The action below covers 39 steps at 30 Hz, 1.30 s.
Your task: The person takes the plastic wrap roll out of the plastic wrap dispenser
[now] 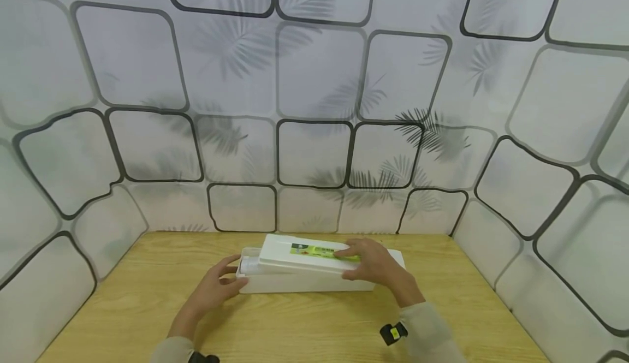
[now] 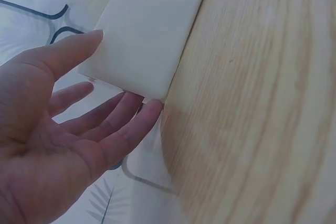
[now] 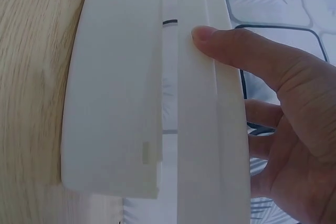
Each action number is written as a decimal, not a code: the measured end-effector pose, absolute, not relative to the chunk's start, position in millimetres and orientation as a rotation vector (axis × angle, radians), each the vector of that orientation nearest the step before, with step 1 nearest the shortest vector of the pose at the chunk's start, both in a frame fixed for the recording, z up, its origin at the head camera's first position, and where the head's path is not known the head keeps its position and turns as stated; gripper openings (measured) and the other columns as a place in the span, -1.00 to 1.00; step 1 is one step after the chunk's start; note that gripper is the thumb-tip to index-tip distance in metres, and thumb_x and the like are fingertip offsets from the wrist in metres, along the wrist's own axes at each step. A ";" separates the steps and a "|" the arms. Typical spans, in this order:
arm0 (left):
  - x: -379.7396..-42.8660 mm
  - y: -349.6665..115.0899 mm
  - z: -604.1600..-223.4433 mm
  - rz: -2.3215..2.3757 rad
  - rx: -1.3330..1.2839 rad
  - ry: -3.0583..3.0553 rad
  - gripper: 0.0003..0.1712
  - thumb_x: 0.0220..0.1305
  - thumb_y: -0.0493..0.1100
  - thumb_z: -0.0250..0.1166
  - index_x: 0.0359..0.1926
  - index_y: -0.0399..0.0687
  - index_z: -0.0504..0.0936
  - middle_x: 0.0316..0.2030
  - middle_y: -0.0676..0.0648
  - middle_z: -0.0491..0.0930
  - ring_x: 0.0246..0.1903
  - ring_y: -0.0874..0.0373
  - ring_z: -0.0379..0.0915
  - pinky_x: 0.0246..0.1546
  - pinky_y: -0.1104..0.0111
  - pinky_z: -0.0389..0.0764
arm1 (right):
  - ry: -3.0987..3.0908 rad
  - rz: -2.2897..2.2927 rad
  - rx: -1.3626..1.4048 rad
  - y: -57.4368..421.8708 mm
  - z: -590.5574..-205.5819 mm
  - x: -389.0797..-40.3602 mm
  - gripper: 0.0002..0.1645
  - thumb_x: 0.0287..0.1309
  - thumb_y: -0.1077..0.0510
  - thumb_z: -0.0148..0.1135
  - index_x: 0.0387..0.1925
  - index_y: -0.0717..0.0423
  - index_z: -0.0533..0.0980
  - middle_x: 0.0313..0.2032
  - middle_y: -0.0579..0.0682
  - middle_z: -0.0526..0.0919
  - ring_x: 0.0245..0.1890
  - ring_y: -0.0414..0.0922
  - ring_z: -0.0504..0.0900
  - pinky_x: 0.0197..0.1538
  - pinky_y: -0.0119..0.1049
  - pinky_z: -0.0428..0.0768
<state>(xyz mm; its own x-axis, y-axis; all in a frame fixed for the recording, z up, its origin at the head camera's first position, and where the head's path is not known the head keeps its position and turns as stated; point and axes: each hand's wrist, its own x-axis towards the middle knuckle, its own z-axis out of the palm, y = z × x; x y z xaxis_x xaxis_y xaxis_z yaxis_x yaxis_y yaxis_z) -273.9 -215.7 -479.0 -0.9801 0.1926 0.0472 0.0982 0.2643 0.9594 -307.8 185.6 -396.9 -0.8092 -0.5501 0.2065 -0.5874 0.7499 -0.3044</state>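
A long white plastic box (image 1: 304,283) lies across the wooden table, its left end uncovered. Inside that end a whitish roll (image 1: 251,265) shows. The white lid (image 1: 280,254), with a green label on top, sits askew over the box, its left part raised. My right hand (image 1: 371,263) grips the lid towards its right end, thumb on the front side and fingers over the far side; the right wrist view shows a gap between lid (image 3: 210,129) and box (image 3: 115,87). At the box's left end, my left hand (image 1: 216,286) touches the corner with fairly straight, spread fingers (image 2: 131,129).
The pale wooden table (image 1: 275,330) extends around the box on all sides. Behind it and at both sides hangs a white sheet (image 1: 314,155) with dark rounded outlines and leaf prints. Black straps with small devices (image 1: 393,333) sit at my wrists.
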 end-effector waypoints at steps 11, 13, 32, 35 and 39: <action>-272.4 -218.1 -477.2 1.853 0.247 2.395 -0.20 0.47 -0.14 0.29 0.56 -0.24 0.14 0.40 -0.57 0.29 0.16 -0.20 0.59 0.07 0.12 0.75 | -2.827 0.573 0.887 201.5 -399.1 -300.8 -0.46 0.04 0.00 0.60 0.11 -0.10 0.72 0.29 0.28 0.59 0.27 0.32 0.55 0.29 0.32 0.53; -271.7 -217.6 -475.9 1.853 0.237 2.399 -0.20 0.47 -0.14 0.29 0.57 -0.23 0.14 0.39 -0.56 0.30 0.14 -0.18 0.60 0.07 0.13 0.75 | -2.826 0.578 0.877 203.7 -399.3 -299.8 -0.47 0.05 0.00 0.60 0.11 -0.10 0.72 0.30 0.28 0.59 0.27 0.33 0.55 0.29 0.33 0.52; -271.2 -216.2 -475.6 1.864 0.258 2.397 -0.16 0.47 -0.16 0.28 0.61 -0.18 0.09 0.41 -0.56 0.27 0.11 -0.17 0.62 0.09 0.09 0.74 | -2.798 0.576 0.807 234.5 -407.8 -291.1 -0.48 0.05 -0.02 0.59 0.10 -0.08 0.73 0.26 0.30 0.62 0.26 0.35 0.56 0.26 0.34 0.53; -271.0 -216.3 -475.9 1.864 0.257 2.392 -0.17 0.48 -0.15 0.28 0.60 -0.19 0.10 0.41 -0.56 0.26 0.13 -0.18 0.61 0.10 0.09 0.74 | -2.772 0.588 0.814 238.5 -409.0 -290.6 -0.47 0.04 0.01 0.59 0.10 -0.06 0.73 0.24 0.32 0.63 0.24 0.35 0.57 0.24 0.34 0.55; -271.2 -217.0 -476.1 1.864 0.247 2.388 -0.18 0.49 -0.14 0.27 0.61 -0.18 0.10 0.42 -0.55 0.26 0.14 -0.18 0.61 0.11 0.10 0.74 | -2.741 0.614 0.828 242.3 -409.3 -291.3 -0.43 0.03 0.05 0.60 0.14 -0.03 0.70 0.22 0.35 0.63 0.23 0.35 0.59 0.22 0.33 0.58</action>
